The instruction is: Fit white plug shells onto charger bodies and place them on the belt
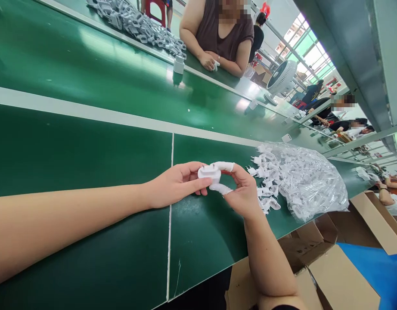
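Note:
Above the green table [205,241], a white plastic plug housing [209,173] is held between both hands. My left hand [177,183] pinches its left side, the thumb across the front and the fingers behind. From the right, my right hand [243,189] closes on the same housing with thumb and forefinger, both wrapped in white coverings. Close to my right hand lies a heap of loose white plug pieces [266,181], with pins showing on some. They spill from a clear plastic bag [314,181] full of similar pieces.
Beyond a pale rail [88,114] runs a green belt [121,82] carrying a white block-shaped piece [178,65]. Across it, a person [218,38] sits near a pile of white parts [137,26]. A fan [282,76] stands farther right. Cardboard boxes [343,275] are below the table edge.

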`<state>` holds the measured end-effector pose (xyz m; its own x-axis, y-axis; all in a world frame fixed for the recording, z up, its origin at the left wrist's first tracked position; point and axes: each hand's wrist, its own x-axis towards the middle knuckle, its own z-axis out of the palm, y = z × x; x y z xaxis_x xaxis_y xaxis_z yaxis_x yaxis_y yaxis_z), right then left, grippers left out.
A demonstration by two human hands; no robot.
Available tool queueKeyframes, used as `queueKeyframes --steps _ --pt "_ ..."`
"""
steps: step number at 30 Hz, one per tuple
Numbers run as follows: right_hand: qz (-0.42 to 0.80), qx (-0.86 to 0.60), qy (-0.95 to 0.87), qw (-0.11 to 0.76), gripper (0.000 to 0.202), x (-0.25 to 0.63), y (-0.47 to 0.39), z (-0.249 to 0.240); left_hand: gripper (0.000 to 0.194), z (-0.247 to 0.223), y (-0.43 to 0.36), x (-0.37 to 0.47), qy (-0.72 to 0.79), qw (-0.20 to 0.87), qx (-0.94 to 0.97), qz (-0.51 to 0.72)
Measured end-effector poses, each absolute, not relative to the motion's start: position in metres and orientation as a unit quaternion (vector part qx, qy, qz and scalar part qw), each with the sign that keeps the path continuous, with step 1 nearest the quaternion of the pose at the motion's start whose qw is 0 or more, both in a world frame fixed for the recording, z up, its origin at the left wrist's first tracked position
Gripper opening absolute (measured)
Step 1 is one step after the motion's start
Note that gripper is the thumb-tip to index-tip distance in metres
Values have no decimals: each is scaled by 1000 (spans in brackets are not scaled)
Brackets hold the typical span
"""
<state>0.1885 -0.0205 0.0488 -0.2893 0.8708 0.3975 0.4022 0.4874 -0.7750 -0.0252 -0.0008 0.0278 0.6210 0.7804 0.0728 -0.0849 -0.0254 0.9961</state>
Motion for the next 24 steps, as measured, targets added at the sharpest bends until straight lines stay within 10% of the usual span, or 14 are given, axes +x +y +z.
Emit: queueKeyframes --steps 10,24 --pt "186 -382 -758 496 37 185 -27 44 44 7 -9 -28 195 405 758 473" --pt "91 -341 -778 520 31 180 -27 48 51 12 -9 -29 139 372 775 491"
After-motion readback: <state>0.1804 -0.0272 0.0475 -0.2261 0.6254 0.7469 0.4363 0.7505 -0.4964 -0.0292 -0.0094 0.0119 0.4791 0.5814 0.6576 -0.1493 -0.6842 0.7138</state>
